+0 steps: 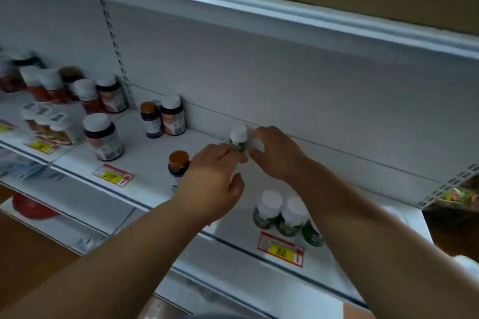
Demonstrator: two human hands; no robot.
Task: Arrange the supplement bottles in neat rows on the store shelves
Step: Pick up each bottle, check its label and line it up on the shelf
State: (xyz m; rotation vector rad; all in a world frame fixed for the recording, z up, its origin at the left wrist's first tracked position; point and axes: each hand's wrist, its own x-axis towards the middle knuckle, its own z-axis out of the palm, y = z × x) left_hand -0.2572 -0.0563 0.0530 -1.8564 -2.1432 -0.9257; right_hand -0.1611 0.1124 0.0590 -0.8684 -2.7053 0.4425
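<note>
left hand fingers loose on shelf | right hand fingers curled round green bottle

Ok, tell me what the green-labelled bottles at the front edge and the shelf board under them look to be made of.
Green-labelled bottles: likely plastic, with matte white caps and glossy printed green labels; blur leaves plastic or glass open. Shelf board: looks like painted sheet metal, smooth pale grey-white with a thin folded front edge and a faint sheen; the slotted upright behind fits metal store shelving.
</note>
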